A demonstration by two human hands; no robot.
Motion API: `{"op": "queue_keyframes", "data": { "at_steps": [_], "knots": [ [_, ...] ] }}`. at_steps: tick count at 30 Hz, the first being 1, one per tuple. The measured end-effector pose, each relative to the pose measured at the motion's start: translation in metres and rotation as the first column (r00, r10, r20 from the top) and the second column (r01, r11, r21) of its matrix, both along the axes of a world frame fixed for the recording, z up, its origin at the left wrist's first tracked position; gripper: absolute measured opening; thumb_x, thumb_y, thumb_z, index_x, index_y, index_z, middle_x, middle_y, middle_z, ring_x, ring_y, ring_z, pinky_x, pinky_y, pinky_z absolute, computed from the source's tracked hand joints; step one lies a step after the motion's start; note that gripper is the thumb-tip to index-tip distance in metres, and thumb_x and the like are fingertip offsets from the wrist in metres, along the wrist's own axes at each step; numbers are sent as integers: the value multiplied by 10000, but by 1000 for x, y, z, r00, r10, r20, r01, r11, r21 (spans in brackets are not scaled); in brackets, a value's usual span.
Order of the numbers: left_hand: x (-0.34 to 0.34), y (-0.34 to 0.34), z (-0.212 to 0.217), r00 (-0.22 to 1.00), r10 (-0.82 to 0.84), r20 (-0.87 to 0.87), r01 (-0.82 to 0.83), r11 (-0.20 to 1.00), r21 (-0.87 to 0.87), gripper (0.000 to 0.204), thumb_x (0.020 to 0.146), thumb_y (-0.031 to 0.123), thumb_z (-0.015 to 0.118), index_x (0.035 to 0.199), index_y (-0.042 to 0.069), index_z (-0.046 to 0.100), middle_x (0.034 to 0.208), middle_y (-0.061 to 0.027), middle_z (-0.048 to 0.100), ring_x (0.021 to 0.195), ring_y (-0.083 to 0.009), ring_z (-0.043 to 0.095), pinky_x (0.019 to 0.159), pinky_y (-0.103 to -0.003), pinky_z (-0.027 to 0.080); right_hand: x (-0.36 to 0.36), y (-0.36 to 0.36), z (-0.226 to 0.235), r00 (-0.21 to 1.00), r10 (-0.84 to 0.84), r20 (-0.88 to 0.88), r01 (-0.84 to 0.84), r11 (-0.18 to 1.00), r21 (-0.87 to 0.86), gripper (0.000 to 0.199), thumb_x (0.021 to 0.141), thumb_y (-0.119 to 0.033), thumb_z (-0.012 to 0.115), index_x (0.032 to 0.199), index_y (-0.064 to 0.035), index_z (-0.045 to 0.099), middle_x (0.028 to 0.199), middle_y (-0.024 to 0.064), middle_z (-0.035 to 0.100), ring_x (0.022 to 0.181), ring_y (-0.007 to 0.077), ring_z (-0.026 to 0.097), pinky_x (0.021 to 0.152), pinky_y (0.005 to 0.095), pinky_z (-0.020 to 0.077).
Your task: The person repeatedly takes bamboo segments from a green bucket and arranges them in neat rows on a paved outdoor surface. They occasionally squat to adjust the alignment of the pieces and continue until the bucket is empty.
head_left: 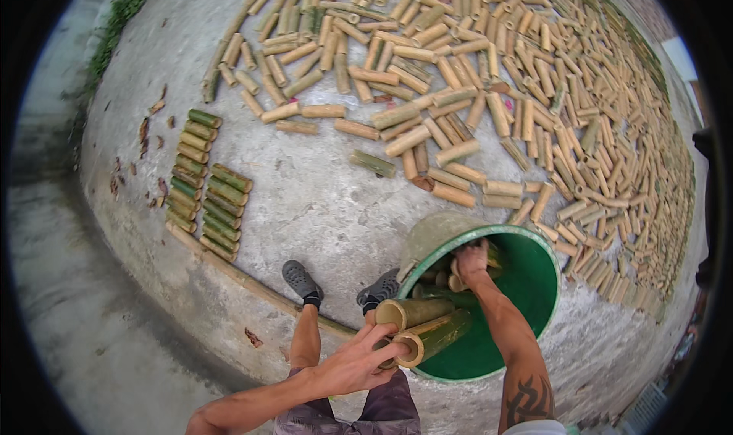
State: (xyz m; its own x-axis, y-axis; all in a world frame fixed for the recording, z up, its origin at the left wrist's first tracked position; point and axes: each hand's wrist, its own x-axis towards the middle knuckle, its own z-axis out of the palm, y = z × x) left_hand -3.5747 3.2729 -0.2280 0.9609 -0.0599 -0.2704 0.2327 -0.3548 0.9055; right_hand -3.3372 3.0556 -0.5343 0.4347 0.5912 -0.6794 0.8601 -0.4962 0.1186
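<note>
My left hand [363, 365] grips a cluster of cut bamboo tubes at their open ends, some fingertips hooked into the hollow openings. Two tubes show plainly: a tan one [421, 311] and, beside it, a greener one [439, 336]; part of another is hidden under the fingers. They slant over the near-left rim of a big green-lined bucket [527, 282]. Inside the bucket, my right hand [472, 259] is closed around a bamboo tube [456, 281], its fingertips partly hidden. More bamboo tubes [437, 278] lie around it against the bucket's far-left wall.
Many bamboo tubes [443, 99] cover the concrete ground ahead and to the right. Two neat stacks of greener tubes [223, 210] stand at left, along a long pole [252, 278]. One green tube [372, 163] lies apart. My feet [303, 280] are left of the bucket.
</note>
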Motion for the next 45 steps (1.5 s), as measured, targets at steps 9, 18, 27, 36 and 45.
{"op": "queue_keyframes", "data": {
  "at_steps": [9, 18, 27, 36, 45],
  "knots": [
    [-70, 125, 103, 914, 371, -163, -367, 929, 53, 432, 801, 96, 800, 1148, 48, 547, 1128, -98, 488, 1166, -243, 558, 871, -357, 530, 17, -46, 243, 954, -269, -132, 299, 835, 461, 166, 808, -26, 604, 973, -41, 596, 841, 219, 648, 835, 436, 607, 874, 519, 416],
    [-180, 269, 16, 425, 869, -254, -893, 448, 38, 469, 773, 85, 787, 1154, -12, 531, 1113, -135, 529, 1048, -256, 573, 930, -354, 474, -19, 80, 494, 732, -593, -335, 678, 685, 268, 308, 905, -101, 612, 1196, 1, 594, 992, 173, 681, 924, 298, 655, 789, 396, 505],
    [-269, 423, -144, -71, 915, -397, -997, -68, 22, 460, 830, 47, 735, 1209, 29, 475, 1183, -108, 500, 943, -232, 646, 657, -331, 629, -121, 332, 360, 248, -588, -770, 965, 79, 250, 358, 889, 44, 526, 1220, -87, 498, 826, -8, 555, 696, 60, 446, 588, 220, 312],
    [-315, 522, -210, -452, 823, -344, -820, -535, -203, 352, 897, 18, 675, 1162, 68, 449, 1168, -76, 495, 1001, -198, 611, 787, -390, 621, -236, 648, -16, -305, -30, -952, 944, -141, -299, 345, 908, 96, 543, 1191, -91, 480, 1169, 99, 586, 1039, 203, 581, 921, 331, 459],
    [-362, 577, -289, -436, 898, -54, -876, -438, -201, 364, 888, 2, 659, 1218, 58, 516, 1174, -65, 551, 991, -206, 654, 770, -380, 621, -290, 776, -263, -524, 237, -818, 850, 78, -521, 387, 902, 96, 520, 1198, -149, 477, 1225, 69, 591, 1123, 228, 583, 1001, 372, 462]
  ]
}}
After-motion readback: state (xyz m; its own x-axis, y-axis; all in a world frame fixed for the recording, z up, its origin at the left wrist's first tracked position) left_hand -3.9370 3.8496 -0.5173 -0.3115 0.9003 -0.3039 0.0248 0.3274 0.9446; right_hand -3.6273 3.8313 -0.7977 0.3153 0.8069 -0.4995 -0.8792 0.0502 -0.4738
